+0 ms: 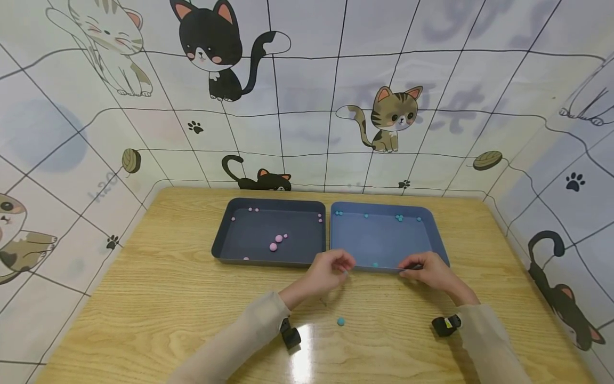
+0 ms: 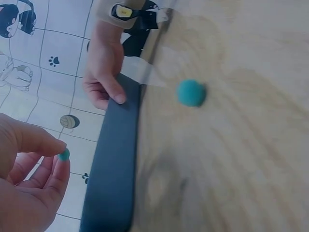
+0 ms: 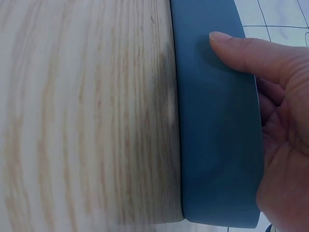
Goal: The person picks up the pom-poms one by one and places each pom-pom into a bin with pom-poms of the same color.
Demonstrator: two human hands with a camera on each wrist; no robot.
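Observation:
Between thumb and fingertip my left hand pinches a small teal ball, just in front of the blue tray's near left corner. My right hand grips the near rim of the blue tray, thumb on the outer wall and fingers over the inside, as the right wrist view shows. Several small teal balls lie in that tray, mostly along its far side, with one near the front wall. A larger teal ball rests on the wooden table in front of the trays.
Left of the blue tray stands a dark grey tray holding several pink balls of two sizes. The trays sit side by side near the back of the table. Behind and beside it rises a cat-patterned cloth.

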